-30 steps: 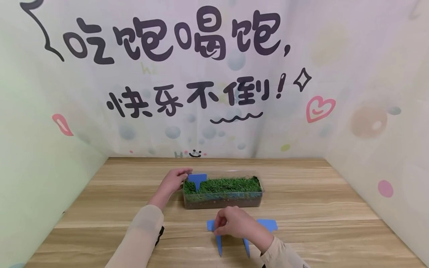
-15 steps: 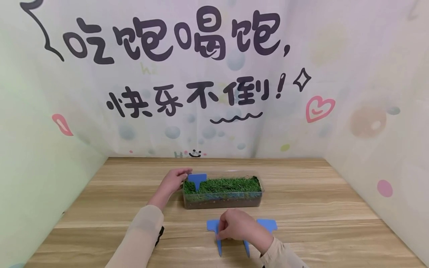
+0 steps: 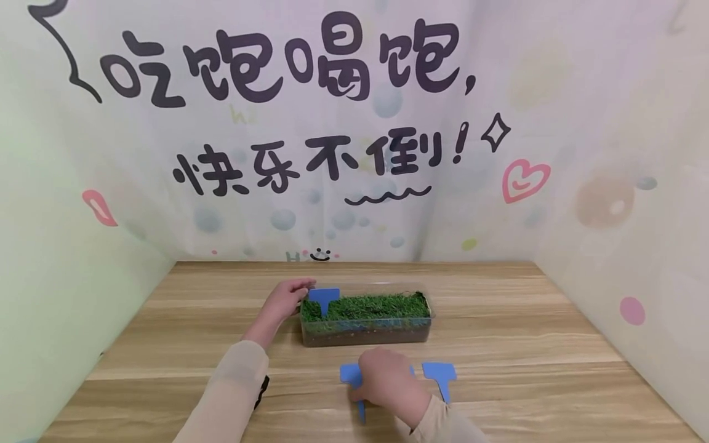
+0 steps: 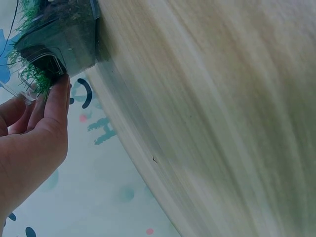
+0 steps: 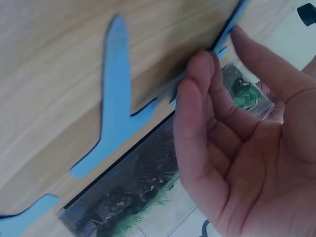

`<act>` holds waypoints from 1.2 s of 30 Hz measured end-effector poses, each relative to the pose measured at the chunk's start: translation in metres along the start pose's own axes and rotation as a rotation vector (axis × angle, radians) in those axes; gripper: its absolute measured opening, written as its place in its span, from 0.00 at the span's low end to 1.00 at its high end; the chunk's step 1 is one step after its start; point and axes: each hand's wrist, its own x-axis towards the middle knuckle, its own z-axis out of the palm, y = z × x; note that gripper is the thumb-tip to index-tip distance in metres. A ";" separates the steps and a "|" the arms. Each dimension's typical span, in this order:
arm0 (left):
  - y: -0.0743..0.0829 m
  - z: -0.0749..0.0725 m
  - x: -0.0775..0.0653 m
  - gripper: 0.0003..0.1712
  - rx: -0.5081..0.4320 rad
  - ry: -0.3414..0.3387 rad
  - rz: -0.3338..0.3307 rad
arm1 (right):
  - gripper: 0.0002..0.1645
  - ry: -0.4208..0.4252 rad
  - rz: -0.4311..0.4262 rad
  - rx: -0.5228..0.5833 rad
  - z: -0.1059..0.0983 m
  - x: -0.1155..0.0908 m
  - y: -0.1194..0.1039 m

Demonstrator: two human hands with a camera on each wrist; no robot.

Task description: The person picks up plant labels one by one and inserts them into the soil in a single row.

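Note:
My left hand (image 3: 284,299) holds the left end of a clear plastic box (image 3: 365,336) lined with artificial grass (image 3: 382,306) over a dark layer. In the left wrist view, its fingers (image 4: 58,98) lie against the box's end. One blue T-shaped plant label (image 3: 324,295) stands upright in the grass. In front of the box my right hand (image 3: 390,381) hovers low over more labels on the table. Its thumb and fingertips are apart beside the stem of the left label (image 3: 350,373). A middle label (image 5: 116,103) is mostly hidden from the head view by this hand; the right label (image 3: 440,371) lies beside it.
The wooden table (image 3: 526,344) meets a printed cloth backdrop (image 3: 354,227) behind the box, with cloth sides at left and right. A black band (image 3: 262,391) shows at the left sleeve.
My right hand has turned and lowered a little over the labels, its thumb spreading from the fingers. More of the right label now shows. My left hand stays at the box.

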 end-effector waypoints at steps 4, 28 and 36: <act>0.000 0.000 -0.001 0.23 -0.011 0.006 -0.009 | 0.26 -0.027 -0.006 0.004 -0.001 0.000 -0.003; 0.001 0.002 -0.001 0.22 -0.011 0.007 -0.002 | 0.08 -0.251 -0.148 0.616 -0.007 0.004 0.021; 0.001 0.000 -0.002 0.23 -0.006 0.010 -0.004 | 0.09 -0.192 -0.217 0.624 -0.014 0.007 0.021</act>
